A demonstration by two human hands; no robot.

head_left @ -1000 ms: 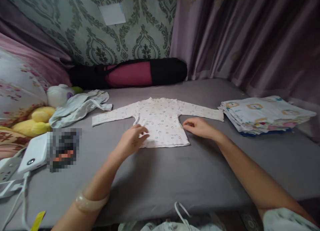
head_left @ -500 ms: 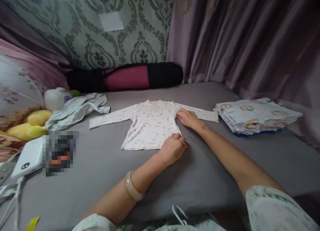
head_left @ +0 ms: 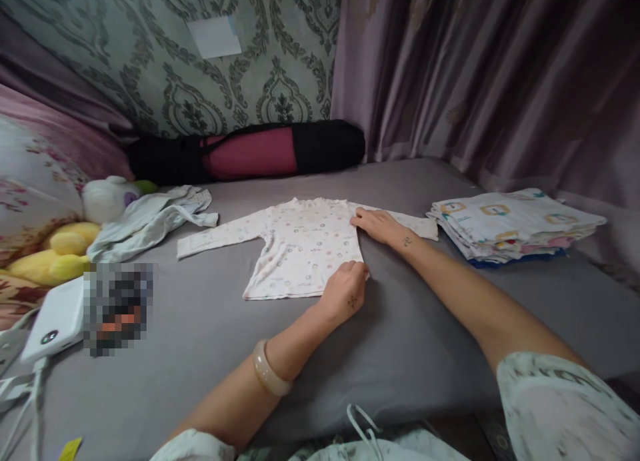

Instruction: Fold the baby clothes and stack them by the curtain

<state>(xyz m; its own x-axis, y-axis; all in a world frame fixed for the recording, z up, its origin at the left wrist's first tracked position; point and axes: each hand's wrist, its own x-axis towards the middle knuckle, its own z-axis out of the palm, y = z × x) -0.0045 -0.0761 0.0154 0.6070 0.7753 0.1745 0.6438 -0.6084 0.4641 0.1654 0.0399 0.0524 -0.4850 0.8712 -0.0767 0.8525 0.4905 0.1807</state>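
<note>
Before me, a grey-sheeted bed (head_left: 190,334). Mid-bed, a small white printed cotton-looking shirt (head_left: 305,241) lies spread, unfolded; work looks barely begun. Rightward, a neat stack of white patterned cloths (head_left: 515,214). The left hand (head_left: 345,291), fingers closed, apparently pinches the hem corner; the right hand (head_left: 380,226) curls at the underarm, grip unclear.

No text is showing legibly. Small dark marks (head_left: 353,302), unreadable, are showing on the left hand (head_left: 344,289) and right wrist (head_left: 401,237).

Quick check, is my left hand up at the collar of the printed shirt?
No, your left hand is at the printed long-sleeved shirt's bottom-right corner, near the hem.
</note>
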